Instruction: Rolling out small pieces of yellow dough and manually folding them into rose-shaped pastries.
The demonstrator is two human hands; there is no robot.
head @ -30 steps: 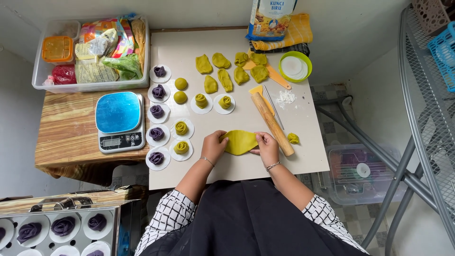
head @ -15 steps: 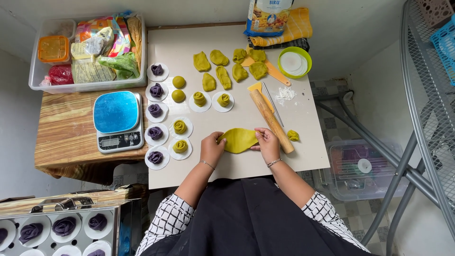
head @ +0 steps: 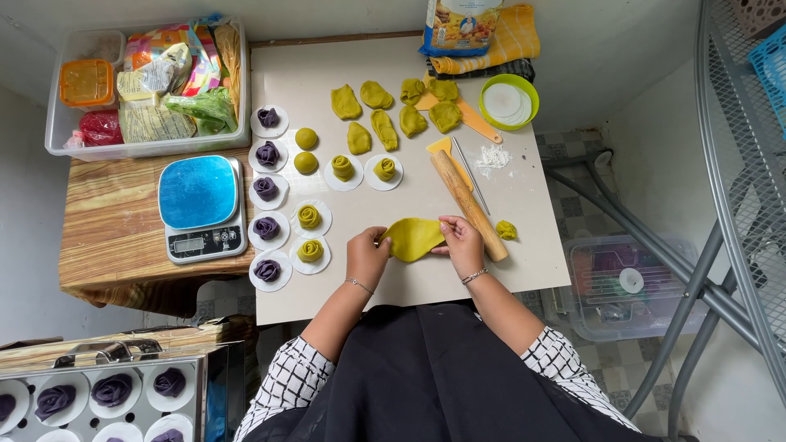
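Observation:
A flat sheet of yellow-green dough (head: 412, 238) lies on the white table (head: 524, 262) in front of me. My left hand (head: 366, 254) pinches its left edge and my right hand (head: 461, 241) holds its right edge. A wooden rolling pin (head: 468, 205) lies just right of my right hand, with a small dough scrap (head: 506, 230) beside it. Rose-shaped dough pieces sit on white paper rounds to the left: yellow-green ones (head: 309, 217) and purple ones (head: 266, 227). Several flattened dough pieces (head: 378, 127) lie further back.
A blue-topped kitchen scale (head: 200, 206) stands on a wooden side table (head: 106, 237). A clear bin (head: 61, 147) of packets sits behind it. A green bowl (head: 509, 101), orange scrapers, a flour bag and yellow towel are at the back. A steamer tray (head: 106, 393) with purple roses is at lower left.
Both hands stay on the dough sheet; the fingers have shifted slightly along its edges. Nothing else has moved.

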